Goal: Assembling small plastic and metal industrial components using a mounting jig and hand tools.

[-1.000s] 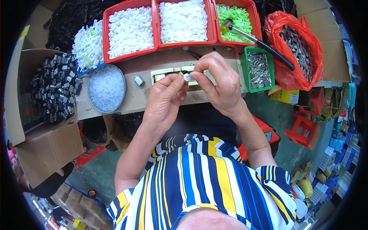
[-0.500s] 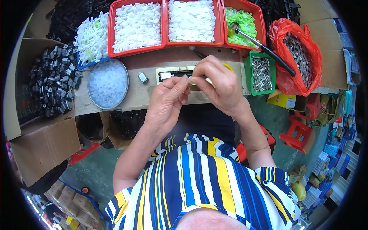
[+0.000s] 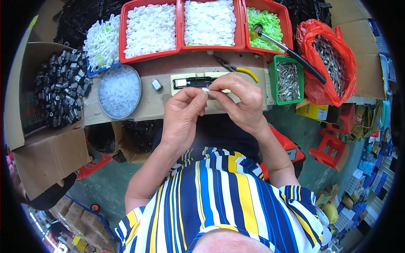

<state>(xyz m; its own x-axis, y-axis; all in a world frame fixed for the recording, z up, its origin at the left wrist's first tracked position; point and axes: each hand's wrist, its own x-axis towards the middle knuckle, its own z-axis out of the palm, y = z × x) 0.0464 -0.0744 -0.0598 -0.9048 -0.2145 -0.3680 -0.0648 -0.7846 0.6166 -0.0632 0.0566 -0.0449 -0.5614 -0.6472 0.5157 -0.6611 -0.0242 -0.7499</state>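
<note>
My left hand and my right hand meet over the near edge of the bench. Between their fingertips is a small white plastic piece, pinched from both sides; its exact shape is mostly covered by the fingers. Just behind the hands, a cream-coloured block bears a black housing with a silver metal motor at its left end. The block's right part is partly hidden by my right hand. Another small motor stands alone on the bench to the left.
Pliers with yellow handles lie behind my right hand. Red trays of white and green parts line the back. A round dish and a box of motors sit left; a green bin, hammer and red bag right.
My right hand has moved slightly down and nearer, uncovering the pliers and more of the black housing. The white piece between the fingertips now shows more plainly.
</note>
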